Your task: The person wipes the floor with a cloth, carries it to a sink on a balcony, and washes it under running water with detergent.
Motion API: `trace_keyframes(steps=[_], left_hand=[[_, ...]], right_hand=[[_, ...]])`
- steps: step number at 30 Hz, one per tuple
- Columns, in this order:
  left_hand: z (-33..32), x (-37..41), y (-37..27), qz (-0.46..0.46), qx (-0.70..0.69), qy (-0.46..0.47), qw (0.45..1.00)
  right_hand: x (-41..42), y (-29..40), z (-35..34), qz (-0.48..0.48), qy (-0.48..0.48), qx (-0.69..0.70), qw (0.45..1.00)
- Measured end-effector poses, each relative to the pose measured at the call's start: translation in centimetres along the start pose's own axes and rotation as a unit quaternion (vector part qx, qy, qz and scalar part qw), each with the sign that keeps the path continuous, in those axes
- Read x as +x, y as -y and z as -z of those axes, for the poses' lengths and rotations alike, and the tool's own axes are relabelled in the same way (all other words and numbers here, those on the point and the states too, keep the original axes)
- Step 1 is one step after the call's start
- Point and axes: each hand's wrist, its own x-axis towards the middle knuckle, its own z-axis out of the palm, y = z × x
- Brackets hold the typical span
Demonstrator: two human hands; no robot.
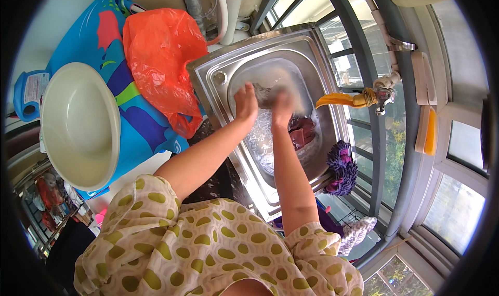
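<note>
A stainless-steel sink point(312, 48) holds cloudy, sudsy water. Over its middle, my left hand point(246, 102) is raised, with its fingertips beside a wet grey-brown cloth point(263, 95). My right hand point(283, 101) is blurred and lies just right of that cloth; whether it grips any of it does not show. Dark red wet fabric point(303, 133) lies in the suds, close to my right wrist. A faucet point(385, 94) with a yellow-orange sleeve point(345, 99) tied on its spout reaches over the sink's right rim.
At left, a cream plastic basin point(80, 126) and a red plastic bag point(163, 62) rest on a blue patterned cover point(132, 128). A blue bottle point(29, 95) stands behind the basin. A purple shaggy cloth point(342, 169) hangs at the sink's lower right corner, near dark window bars point(376, 148).
</note>
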Motion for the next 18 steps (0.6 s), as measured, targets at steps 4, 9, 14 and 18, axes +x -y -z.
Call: trace_keyframes(steps=[4, 9, 14, 18], left_hand=[[1.4, 1.2, 0.3, 0.061, -0.053, 0.088, 0.993], [3.2, 0.4, 0.1, 0.044, 0.009, 0.170, 0.984], [2.9, 0.7, 0.0, 0.044, 0.073, 0.190, 0.978], [1.9, 0.6, -0.6, 0.153, -0.060, 0.179, 0.970]], right_hand=[[-1.6, -3.0, -0.2, 0.274, 0.161, -0.358, 0.878], [-1.6, -5.7, 1.7, 0.259, 0.238, -0.475, 0.807], [1.1, -3.9, 0.8, 0.189, 0.182, -0.401, 0.878], [0.6, 0.4, 3.9, 0.072, 0.236, 0.072, 0.966]])
